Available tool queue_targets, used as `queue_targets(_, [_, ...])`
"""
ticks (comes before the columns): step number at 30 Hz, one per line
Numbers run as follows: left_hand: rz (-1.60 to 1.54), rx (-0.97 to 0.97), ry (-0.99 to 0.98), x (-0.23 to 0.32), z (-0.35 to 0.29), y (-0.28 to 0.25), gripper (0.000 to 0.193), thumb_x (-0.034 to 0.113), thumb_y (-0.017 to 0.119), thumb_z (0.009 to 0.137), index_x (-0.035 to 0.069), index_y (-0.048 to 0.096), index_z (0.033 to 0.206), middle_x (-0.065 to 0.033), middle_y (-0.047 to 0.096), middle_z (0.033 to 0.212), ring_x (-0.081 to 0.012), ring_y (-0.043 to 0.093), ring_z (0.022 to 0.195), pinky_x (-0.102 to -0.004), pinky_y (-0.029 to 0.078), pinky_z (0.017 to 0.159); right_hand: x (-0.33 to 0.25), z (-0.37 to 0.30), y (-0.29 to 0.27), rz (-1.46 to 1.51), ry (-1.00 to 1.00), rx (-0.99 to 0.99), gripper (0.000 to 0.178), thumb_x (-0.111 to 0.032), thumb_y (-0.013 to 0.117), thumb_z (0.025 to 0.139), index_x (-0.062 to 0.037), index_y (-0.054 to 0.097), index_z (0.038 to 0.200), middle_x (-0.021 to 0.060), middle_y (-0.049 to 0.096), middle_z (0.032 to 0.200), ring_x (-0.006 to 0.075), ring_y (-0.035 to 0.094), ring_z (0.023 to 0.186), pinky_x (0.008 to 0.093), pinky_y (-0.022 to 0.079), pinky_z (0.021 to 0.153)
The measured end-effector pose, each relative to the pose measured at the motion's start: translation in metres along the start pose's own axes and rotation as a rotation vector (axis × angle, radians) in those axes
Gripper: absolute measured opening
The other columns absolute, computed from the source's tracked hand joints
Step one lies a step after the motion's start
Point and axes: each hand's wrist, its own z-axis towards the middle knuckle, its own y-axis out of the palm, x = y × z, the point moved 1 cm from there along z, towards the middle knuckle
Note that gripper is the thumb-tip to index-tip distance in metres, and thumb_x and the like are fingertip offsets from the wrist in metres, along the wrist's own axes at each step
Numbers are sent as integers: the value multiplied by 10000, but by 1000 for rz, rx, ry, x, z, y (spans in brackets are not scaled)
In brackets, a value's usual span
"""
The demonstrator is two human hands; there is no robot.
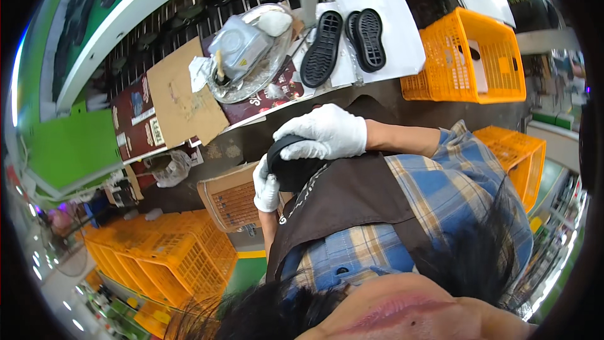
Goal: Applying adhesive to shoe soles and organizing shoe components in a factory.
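Orange crate [437,56] at upper right, more crates [179,255] lower left, tan cardboard sheet [182,97], green panel [69,148]

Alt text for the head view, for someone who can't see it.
A left hand and right hand, both white-gloved, hold a black curved piece, possibly a shoe part, by a brown apron. Beyond, black treaded shoe soles lie on a white worktop, right of a translucent plastic container; orange plastic crates flank the scene.

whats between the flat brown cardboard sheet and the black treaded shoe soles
In the head view, a translucent plastic container, with other items around it, lies between the sheet and soles.
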Motion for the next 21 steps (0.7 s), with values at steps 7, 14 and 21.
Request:
queue_targets(7, [422, -67, -227, 15, -2, 5, 292, 157, 666, 843, 18, 648, 1099, -81, 675, 1046, -147, 613, 960, -314, 488, 850, 5, -29, 17, 102, 51, 39, 398, -475, 609, 889, -124, 626, 1075, 123, 671, 890, 310, 667, 816, 373, 525, 702])
queue_targets(14, [355, -45, -281, 21, -7, 0, 354, 207, 629, 879, -4, 616, 1162, -90, 652, 1114, -179, 621, 999, -317, 490, 885, 13, -29, 6, 112, -31, -9, 337, -374, 657, 857, -142, 624, 1100, 90, 682, 931, 302, 666, 839, 368, 528, 719])
queue_targets(21, [210, 138, -285, 10, -23, 11, 340, 128, 597, 867, -23, 609, 1171, -87, 653, 1098, -167, 622, 981, -313, 485, 882, 28, -25, -5, 195, -209, -48, 287, -319, 640, 891, -116, 631, 1094, 111, 682, 950, 315, 660, 866, 370, 514, 738])
